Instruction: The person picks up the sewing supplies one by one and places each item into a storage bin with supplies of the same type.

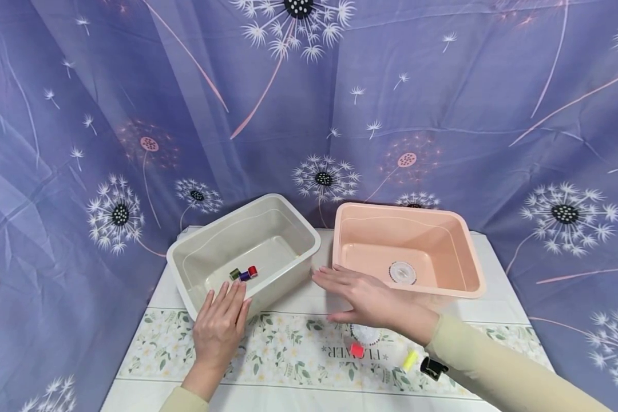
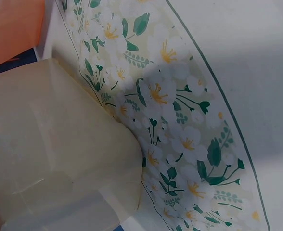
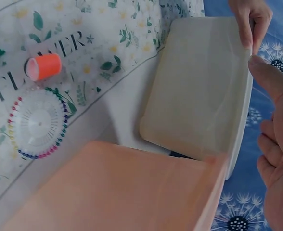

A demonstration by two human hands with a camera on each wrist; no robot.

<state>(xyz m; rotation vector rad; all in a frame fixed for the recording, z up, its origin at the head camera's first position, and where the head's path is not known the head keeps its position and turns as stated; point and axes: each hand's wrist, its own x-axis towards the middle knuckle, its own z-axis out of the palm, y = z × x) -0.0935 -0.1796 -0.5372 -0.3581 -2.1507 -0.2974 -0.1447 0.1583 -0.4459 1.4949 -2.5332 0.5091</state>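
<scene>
My left hand (image 1: 218, 326) lies over the near rim of the grey bin (image 1: 283, 286), fingers straight and side by side. Inside that bin, a red spool (image 1: 252, 271), a purple spool (image 1: 244, 276) and a green spool (image 1: 234, 274) of thread lie together near the fingertips. Held out flat, my right hand (image 1: 365, 297) hovers between the bins, near the front left corner of the pink bin (image 1: 458, 257), with nothing in its grasp. A round wheel of pins (image 1: 403, 273) rests on the pink bin's floor.
On the floral tablecloth before the pink bin lie another pin wheel (image 3: 38, 123), partly hidden under my right hand in the head view, an orange-red spool (image 1: 357, 350), a yellow spool (image 1: 409, 360) and a shiny black object (image 1: 434, 368) beside my right sleeve. A purple dandelion curtain (image 1: 268, 149) hangs behind.
</scene>
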